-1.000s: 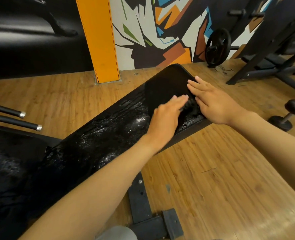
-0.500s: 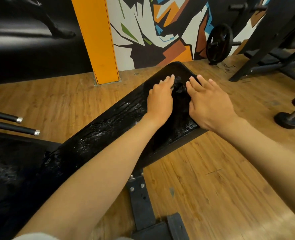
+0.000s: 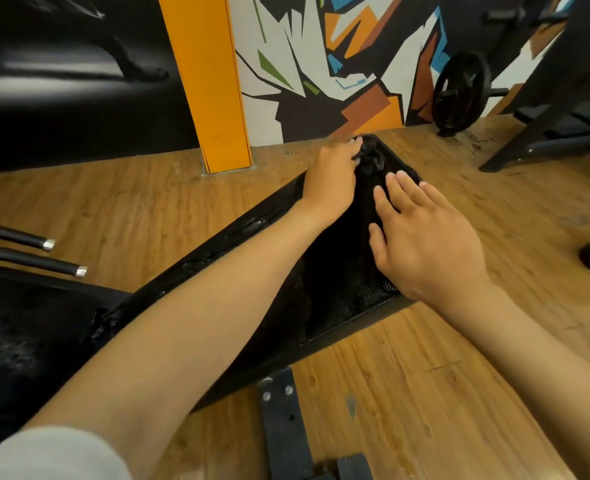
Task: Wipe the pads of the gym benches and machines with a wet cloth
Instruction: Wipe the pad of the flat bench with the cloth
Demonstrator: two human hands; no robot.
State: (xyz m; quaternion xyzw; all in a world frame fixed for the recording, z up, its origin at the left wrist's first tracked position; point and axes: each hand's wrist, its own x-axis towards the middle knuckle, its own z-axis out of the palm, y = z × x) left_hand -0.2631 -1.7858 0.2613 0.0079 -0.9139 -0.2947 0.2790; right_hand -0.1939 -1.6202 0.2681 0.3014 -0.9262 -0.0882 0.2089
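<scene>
Left hand: my left hand [image 3: 331, 181] sits at upper centre of the frame, at the far end of the bench pad [image 3: 342, 285]; fingers curl onto the bunched black cloth [image 3: 371, 159] and grip it.
Right hand: my right hand [image 3: 425, 237] is right of centre, fingers straight and spread, palm down over the pad, holding nothing. I cannot tell whether the palm actually touches.
Cloth: dark crumpled wad at the pad's far corner, just beyond the right fingertips [image 3: 395, 176], apart from them.
Bench pad: long black pad, running diagonally from lower left to upper centre; wet sheen along its left edge, pebbled texture visible near the right wrist.
Bench frame: black steel foot [image 3: 286, 427] with bolts, bottom centre.
Floor: wood planks [image 3: 442, 393].
Background: orange pillar [image 3: 210, 81] top centre, painted wall mural [image 3: 321, 64] beside it, weight plate [image 3: 460, 93] upper right, two chrome-tipped handles [image 3: 44, 254] at left edge.
</scene>
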